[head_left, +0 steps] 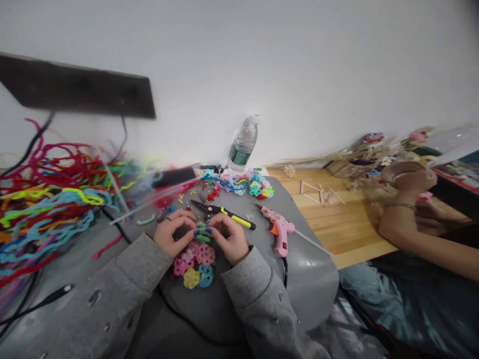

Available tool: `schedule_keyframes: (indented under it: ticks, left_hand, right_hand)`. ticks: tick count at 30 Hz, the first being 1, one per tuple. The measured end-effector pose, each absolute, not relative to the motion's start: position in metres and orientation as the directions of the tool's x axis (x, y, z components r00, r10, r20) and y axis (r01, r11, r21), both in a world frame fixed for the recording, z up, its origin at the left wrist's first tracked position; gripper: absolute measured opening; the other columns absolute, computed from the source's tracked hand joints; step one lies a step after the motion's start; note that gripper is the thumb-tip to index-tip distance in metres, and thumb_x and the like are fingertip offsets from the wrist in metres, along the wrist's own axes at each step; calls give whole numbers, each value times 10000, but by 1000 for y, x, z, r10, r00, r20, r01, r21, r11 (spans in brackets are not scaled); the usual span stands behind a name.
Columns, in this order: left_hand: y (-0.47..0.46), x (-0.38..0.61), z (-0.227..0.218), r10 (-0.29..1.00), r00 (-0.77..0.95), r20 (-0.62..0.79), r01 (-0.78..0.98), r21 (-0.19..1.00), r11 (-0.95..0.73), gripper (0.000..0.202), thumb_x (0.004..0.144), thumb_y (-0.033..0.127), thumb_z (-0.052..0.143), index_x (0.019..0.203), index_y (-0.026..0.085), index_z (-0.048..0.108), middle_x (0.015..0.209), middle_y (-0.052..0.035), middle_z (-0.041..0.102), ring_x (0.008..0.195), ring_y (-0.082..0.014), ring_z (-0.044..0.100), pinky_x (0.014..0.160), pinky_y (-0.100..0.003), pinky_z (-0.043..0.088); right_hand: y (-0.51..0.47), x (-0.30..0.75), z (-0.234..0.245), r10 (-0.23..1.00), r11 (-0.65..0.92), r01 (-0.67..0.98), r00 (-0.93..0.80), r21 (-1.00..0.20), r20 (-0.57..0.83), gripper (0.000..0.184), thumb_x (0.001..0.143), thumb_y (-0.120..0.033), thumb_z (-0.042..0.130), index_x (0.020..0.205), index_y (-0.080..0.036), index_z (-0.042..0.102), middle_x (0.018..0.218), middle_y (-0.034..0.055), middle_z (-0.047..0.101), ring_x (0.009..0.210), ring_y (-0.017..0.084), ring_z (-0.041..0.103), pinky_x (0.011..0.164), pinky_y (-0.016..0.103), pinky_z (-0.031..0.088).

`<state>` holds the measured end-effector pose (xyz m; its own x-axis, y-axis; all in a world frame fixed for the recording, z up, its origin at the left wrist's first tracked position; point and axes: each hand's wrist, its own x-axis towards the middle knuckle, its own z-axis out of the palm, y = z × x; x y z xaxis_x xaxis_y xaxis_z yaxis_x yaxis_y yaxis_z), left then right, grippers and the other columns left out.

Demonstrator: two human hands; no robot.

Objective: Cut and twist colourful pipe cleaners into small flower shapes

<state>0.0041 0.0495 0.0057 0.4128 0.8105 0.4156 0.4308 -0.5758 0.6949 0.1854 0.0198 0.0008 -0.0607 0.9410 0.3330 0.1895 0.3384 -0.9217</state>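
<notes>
Both hands meet over the grey table (pixel 299 299), working on a small looped green pipe cleaner piece (pixel 202 238). My left hand (pixel 175 233) pinches its left side between thumb and forefinger. From the right, my right hand (pixel 230 238) pinches the same piece. Dark blue shows at both thumb tips. Just below the fingers lie pipe cleaner flowers: pink ones (pixel 205 254), a yellow one (pixel 191 278) and a blue one (pixel 205 275). Behind the hands rest yellow-and-black pliers (pixel 237 218). A pink glue gun (pixel 280 232) lies to the right of my right hand.
A large heap of coloured pipe cleaners (pixel 48 199) covers the left side. Finished flowers (pixel 260 185) and a water bottle (pixel 244 144) are at the back. Black cables (pixel 179 316) cross the table. At right, another person's arm (pixel 407 224) rests by a wooden table (pixel 318 214) with small sticks.
</notes>
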Motion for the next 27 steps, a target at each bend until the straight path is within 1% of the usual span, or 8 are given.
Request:
schedule_keyframes:
  ticks: [7, 12, 17, 21, 27]
  left_hand:
    - [48, 6, 6, 804, 434, 407, 405, 708, -578, 136, 771, 254, 538, 740, 185, 651, 942, -84, 638, 906, -216, 606, 845, -361, 475]
    - [48, 6, 3, 791, 458, 405, 410, 694, -592, 102, 746, 253, 583, 705, 195, 656, 985, -83, 632, 950, -232, 602, 870, -382, 459]
    - [48, 5, 3, 791, 468, 394, 436, 676, -594, 114, 759, 232, 546, 706, 195, 639, 1008, -88, 632, 971, -235, 590, 880, -398, 438]
    - [49, 4, 4, 798, 457, 392, 463, 661, -590, 124, 772, 229, 531, 721, 194, 638, 1027, -92, 634, 989, -250, 582, 883, -417, 424]
    - [51, 3, 4, 817, 412, 403, 494, 655, -572, 153, 794, 244, 508, 716, 188, 627, 1076, -95, 609, 1026, -259, 560, 905, -425, 408]
  right_hand:
    - [20, 186, 0, 949, 315, 170, -37, -934, 314, 74, 794, -238, 563, 838, -185, 589, 727, 25, 596, 613, 132, 531, 559, 251, 431]
    - [21, 186, 1, 944, 329, 166, -56, -930, 324, 47, 778, -233, 578, 795, -190, 584, 686, 14, 570, 607, 133, 517, 545, 248, 422]
    - [21, 186, 0, 945, 326, 164, -62, -931, 320, 59, 772, -215, 583, 821, -185, 593, 689, 12, 571, 569, 120, 492, 529, 243, 399]
    - [20, 186, 0, 953, 303, 160, -52, -939, 299, 71, 770, -217, 586, 828, -181, 607, 676, 11, 575, 565, 121, 494, 528, 243, 393]
    - [20, 185, 2, 958, 288, 186, -46, -939, 284, 45, 761, -200, 569, 773, -178, 606, 660, 3, 585, 542, 110, 480, 508, 229, 376]
